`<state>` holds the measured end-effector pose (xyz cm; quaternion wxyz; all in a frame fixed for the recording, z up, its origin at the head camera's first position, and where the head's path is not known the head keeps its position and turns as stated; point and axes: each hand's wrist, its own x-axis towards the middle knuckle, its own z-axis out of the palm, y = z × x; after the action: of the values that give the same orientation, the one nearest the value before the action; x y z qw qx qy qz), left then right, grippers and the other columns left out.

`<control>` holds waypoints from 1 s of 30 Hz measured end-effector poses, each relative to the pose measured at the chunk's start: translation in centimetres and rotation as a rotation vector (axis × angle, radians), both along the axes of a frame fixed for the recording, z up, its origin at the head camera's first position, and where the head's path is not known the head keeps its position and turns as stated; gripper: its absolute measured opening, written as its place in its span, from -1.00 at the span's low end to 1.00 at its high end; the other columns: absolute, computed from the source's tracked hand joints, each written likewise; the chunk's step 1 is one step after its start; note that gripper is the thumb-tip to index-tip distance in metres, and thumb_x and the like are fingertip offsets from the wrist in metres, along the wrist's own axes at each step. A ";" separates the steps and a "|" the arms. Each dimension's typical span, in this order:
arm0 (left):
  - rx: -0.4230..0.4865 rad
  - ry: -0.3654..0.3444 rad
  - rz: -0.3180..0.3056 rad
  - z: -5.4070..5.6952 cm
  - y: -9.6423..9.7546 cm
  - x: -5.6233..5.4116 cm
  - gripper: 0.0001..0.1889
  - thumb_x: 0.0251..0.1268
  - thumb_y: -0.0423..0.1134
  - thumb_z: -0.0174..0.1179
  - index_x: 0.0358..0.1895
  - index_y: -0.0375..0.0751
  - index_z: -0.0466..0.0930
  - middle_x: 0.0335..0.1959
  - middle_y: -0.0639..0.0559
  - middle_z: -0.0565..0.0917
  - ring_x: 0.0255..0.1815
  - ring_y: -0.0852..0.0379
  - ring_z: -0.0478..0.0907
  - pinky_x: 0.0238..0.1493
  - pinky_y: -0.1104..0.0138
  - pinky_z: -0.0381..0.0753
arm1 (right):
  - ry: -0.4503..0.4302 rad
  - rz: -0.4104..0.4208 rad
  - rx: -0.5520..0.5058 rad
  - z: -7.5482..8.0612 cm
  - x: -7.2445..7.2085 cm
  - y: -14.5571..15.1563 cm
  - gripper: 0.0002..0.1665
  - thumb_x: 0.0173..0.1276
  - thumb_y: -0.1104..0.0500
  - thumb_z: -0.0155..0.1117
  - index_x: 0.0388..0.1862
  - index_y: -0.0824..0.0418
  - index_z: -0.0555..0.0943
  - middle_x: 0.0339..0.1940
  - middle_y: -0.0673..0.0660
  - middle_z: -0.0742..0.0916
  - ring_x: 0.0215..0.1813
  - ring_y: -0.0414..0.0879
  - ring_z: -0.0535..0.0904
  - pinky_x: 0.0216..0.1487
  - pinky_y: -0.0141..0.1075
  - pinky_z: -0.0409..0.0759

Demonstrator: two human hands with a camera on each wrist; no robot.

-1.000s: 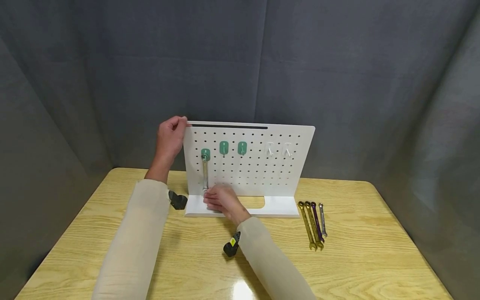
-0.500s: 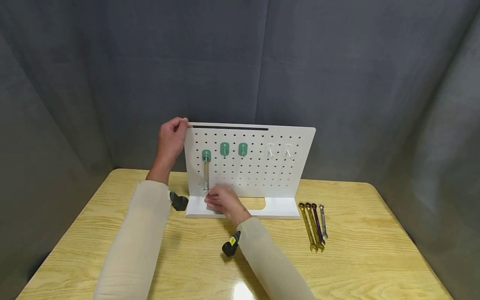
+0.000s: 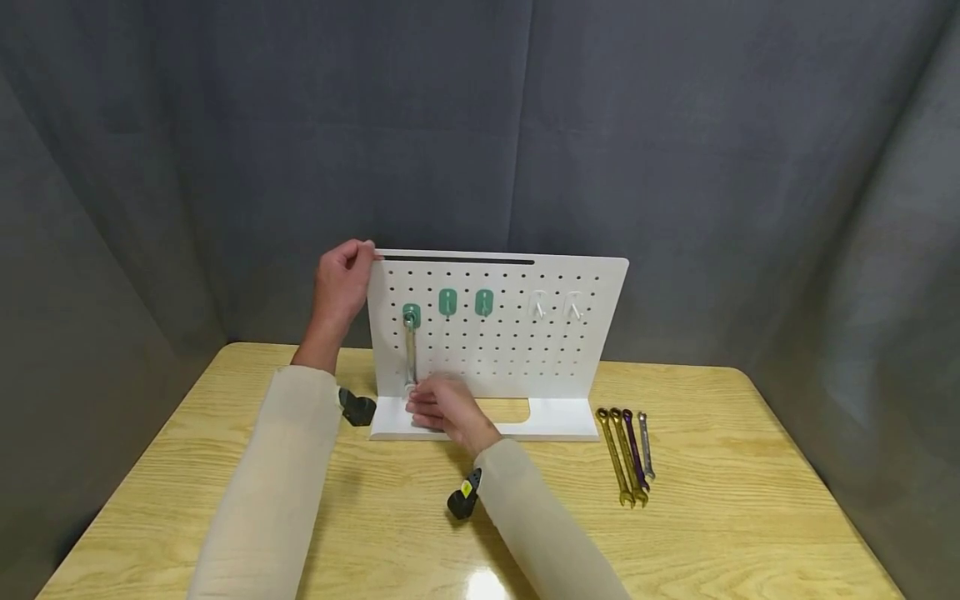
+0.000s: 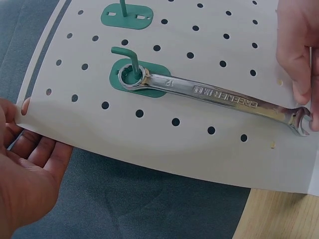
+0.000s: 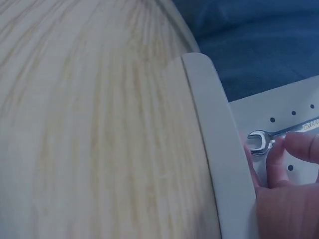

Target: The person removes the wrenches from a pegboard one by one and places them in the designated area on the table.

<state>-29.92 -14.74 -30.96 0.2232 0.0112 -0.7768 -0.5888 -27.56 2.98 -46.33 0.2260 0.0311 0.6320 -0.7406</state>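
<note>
A silver combination wrench (image 4: pixel 214 94) hangs by its ring end on the leftmost green hook (image 4: pixel 132 59) of a white pegboard (image 3: pixel 510 342). Its open end (image 5: pixel 261 142) points down, close to the board's foot. My right hand (image 3: pixel 450 408) has its thumb and fingers at that lower end, pinching the wrench, as the left wrist view also shows. Up at the board's top left corner, my left hand (image 3: pixel 341 287) grips the edge with curled fingers.
Two more green hooks (image 3: pixel 447 302) and two white hooks (image 3: pixel 538 305) line the board. On the wooden table (image 3: pixel 720 517), right of it, lie two gold wrenches (image 3: pixel 615 458), a purple wrench (image 3: pixel 636 450) and a smaller silver wrench (image 3: pixel 646 446). A grey curtain (image 3: pixel 480 125) stands behind.
</note>
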 end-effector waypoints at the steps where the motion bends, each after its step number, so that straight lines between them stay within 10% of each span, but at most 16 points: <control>1: 0.000 0.001 0.001 0.0 0.0 0.0 -0.52 0.65 0.06 -0.02 -0.05 -0.33 0.68 -0.08 -0.16 0.62 -0.11 0.02 0.47 -0.15 0.28 0.50 | 0.022 0.006 0.018 0.0 0.1 -0.1 -0.72 0.43 0.30 0.15 0.05 0.42 0.58 -0.02 0.34 0.73 -0.04 0.08 0.74 -0.07 -0.21 0.74; 10: -0.010 -0.006 0.026 0.0 0.0 0.1 -0.54 0.65 0.05 -0.01 -0.05 -0.30 0.69 -0.12 -0.15 0.60 -0.11 -0.01 0.45 -0.14 0.25 0.45 | 0.221 0.047 0.140 -0.1 1.4 -0.7 -0.74 0.46 0.27 0.13 -0.03 0.45 0.59 -0.06 0.34 0.75 -0.02 0.15 0.74 -0.05 -0.20 0.73; 16: 0.007 0.003 0.022 -0.1 0.0 0.0 -0.54 0.64 0.05 -0.01 -0.08 -0.30 0.69 -0.09 -0.16 0.63 -0.12 -0.01 0.47 -0.15 0.25 0.50 | 0.226 0.101 0.181 0.4 1.7 -0.4 -0.60 0.47 0.25 0.17 0.22 0.41 0.52 -0.10 0.29 0.73 -0.07 0.13 0.72 0.00 -0.15 0.71; 30: -0.004 0.027 0.012 -0.2 0.0 -0.2 -0.51 0.65 0.07 -0.02 -0.07 -0.32 0.69 -0.12 -0.16 0.62 -0.14 0.02 0.45 -0.19 0.27 0.44 | 0.226 0.244 0.103 0.5 1.8 0.3 -0.71 0.62 0.24 0.13 0.01 0.46 0.66 -0.16 0.21 0.76 -0.07 0.07 0.76 0.02 -0.17 0.72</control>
<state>-30.17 -14.74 -31.20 0.2371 0.0074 -0.7749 -0.5859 -25.76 3.27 -45.81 0.2397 -0.1177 0.6895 -0.6732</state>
